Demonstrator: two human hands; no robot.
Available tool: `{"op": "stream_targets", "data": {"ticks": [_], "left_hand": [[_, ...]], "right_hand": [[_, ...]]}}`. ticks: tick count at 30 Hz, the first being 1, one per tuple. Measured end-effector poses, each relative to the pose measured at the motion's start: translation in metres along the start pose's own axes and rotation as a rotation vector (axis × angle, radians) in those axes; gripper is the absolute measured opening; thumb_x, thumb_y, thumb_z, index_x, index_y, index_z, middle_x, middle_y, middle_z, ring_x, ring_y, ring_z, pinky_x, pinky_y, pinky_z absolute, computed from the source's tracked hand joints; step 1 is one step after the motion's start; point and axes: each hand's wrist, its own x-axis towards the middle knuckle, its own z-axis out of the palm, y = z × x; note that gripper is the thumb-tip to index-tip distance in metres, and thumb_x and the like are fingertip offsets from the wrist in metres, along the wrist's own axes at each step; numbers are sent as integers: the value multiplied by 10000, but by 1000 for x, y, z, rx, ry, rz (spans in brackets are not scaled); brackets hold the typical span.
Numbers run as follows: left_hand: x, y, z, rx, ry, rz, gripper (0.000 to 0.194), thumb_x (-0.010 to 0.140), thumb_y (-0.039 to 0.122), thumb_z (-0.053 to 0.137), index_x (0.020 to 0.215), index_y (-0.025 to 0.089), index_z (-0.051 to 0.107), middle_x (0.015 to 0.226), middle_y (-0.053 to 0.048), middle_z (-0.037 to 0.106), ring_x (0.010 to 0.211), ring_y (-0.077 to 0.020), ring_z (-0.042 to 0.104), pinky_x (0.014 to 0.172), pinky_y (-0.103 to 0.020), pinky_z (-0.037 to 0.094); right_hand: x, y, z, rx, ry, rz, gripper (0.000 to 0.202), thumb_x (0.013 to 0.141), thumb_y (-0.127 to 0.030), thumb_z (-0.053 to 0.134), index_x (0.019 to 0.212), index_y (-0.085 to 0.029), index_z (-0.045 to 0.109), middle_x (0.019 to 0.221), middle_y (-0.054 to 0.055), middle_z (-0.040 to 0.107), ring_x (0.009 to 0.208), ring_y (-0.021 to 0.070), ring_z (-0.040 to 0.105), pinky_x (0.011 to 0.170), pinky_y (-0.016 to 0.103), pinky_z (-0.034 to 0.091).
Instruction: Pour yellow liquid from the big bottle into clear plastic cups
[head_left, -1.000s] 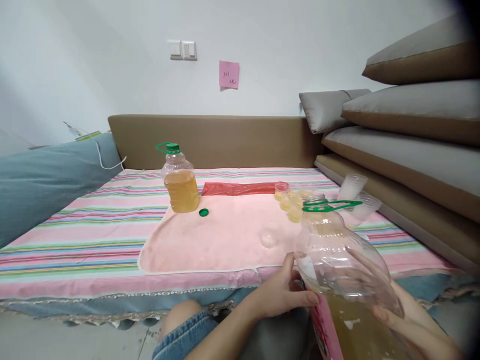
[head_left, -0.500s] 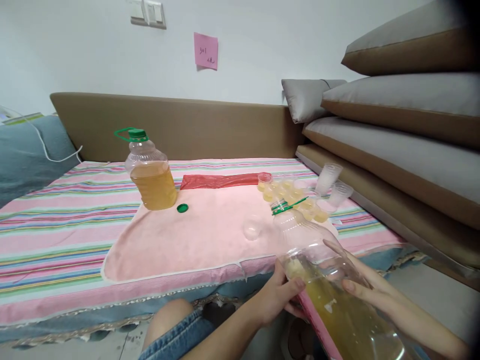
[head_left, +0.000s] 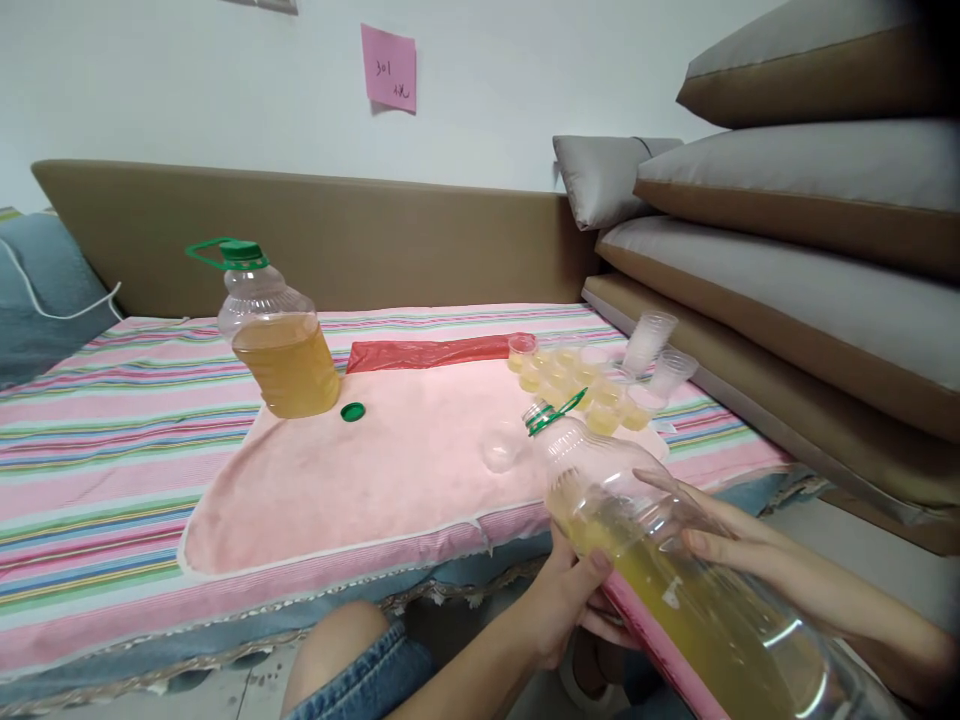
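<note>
Both hands hold a large clear plastic bottle [head_left: 667, 570] partly filled with yellow liquid, tilted with its uncapped neck toward the bedding. My left hand [head_left: 574, 600] grips it from below near a pink strip on its side. On its right side, my right hand [head_left: 720, 545] is wrapped against the plastic. A clear cup [head_left: 501, 448] stands just left of the bottle's mouth. Behind the neck are several small cups of yellow liquid [head_left: 562, 375]. A loose green cap [head_left: 352, 411] lies near a second, capped bottle [head_left: 289, 365], which stands upright.
A pink cloth [head_left: 330, 500] covers part of the striped sheet [head_left: 97, 450]. A folded red plastic bag [head_left: 427, 353] lies at its back edge. Stacks of clear cups [head_left: 649, 342] stand by the piled cushions [head_left: 795, 240] on the right. A brown headboard [head_left: 315, 240] is behind.
The view has shifted, so the surroundings appear further left and slightly higher. The bottle has tipped lower at its neck, and the yellow liquid has moved toward the mouth. Both hands keep their hold.
</note>
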Motion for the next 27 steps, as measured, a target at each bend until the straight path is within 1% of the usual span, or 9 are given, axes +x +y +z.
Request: {"op": "stream_targets", "data": {"ticks": [4, 8, 10, 13, 16, 18, 22, 24, 27], "left_hand": [[2, -3, -1, -20, -21, -39, 957, 639, 777, 604, 1373, 204, 382, 1091, -147, 682, 835, -264, 693, 664, -367, 536], [6, -5, -3, -78, -30, -79, 1026, 594, 803, 615, 1368, 176, 369, 1160, -198, 649, 785, -237, 692, 662, -371, 546], [7, -4, -2, -90, -28, -90, 1022, 587, 810, 612, 1345, 158, 401, 1207, -217, 623, 789, -230, 688, 675, -375, 546], [7, -3, 0, -107, -25, -98, 1029, 548, 841, 603, 1281, 130, 477, 1220, -234, 612, 770, -219, 682, 681, -374, 543], [6, -2, 1, -123, -25, -94, 1013, 560, 835, 601, 1294, 148, 477, 1233, -226, 608, 757, -218, 684, 677, -377, 544], [7, -3, 1, -127, -41, -83, 959, 613, 808, 588, 1313, 163, 471, 1254, -221, 595, 789, -236, 689, 706, -412, 550], [8, -6, 1, -131, -74, -78, 884, 684, 803, 517, 1277, 147, 515, 1247, -233, 587, 858, -280, 688, 818, -537, 526], [9, -7, 2, -137, -76, -72, 895, 687, 808, 505, 1282, 139, 504, 1209, -239, 605, 869, -291, 686, 839, -568, 510], [9, -6, 4, -155, -70, -75, 976, 641, 833, 521, 1330, 146, 449, 1159, -233, 632, 868, -293, 682, 853, -591, 496]], "right_hand": [[1, -5, -2, 19, -16, 39, 659, 770, -546, 665, 1378, -353, 499, 1519, -24, 404, 1405, 314, 327, 1128, 474, 328], [2, -12, -3, 32, -32, 62, 677, 783, -546, 648, 1402, -333, 475, 1521, -8, 402, 1394, 306, 356, 1122, 433, 350], [3, -15, -2, 19, -44, 59, 677, 789, -543, 640, 1407, -325, 470, 1518, -4, 411, 1385, 302, 377, 1116, 425, 363], [5, -21, -1, -15, -55, 46, 630, 791, -548, 631, 1367, -315, 528, 1490, 4, 460, 1373, 305, 400, 1110, 427, 374], [6, -26, -2, -66, -51, 40, 583, 787, -561, 631, 1319, -328, 580, 1471, -7, 487, 1371, 308, 404, 1121, 413, 356], [7, -29, -3, -99, -52, 45, 587, 789, -572, 625, 1323, -332, 577, 1476, -10, 479, 1374, 312, 397, 1128, 413, 340], [8, -32, -6, -143, -62, 43, 588, 797, -567, 623, 1332, -331, 568, 1475, -2, 480, 1378, 324, 387, 1138, 439, 315], [9, -31, -7, -138, -60, 50, 572, 801, -552, 629, 1329, -341, 569, 1472, -2, 484, 1376, 328, 391, 1137, 441, 318], [10, -28, -11, -126, -63, 55, 561, 809, -536, 630, 1335, -355, 558, 1486, -7, 465, 1390, 326, 365, 1134, 438, 324]]}}
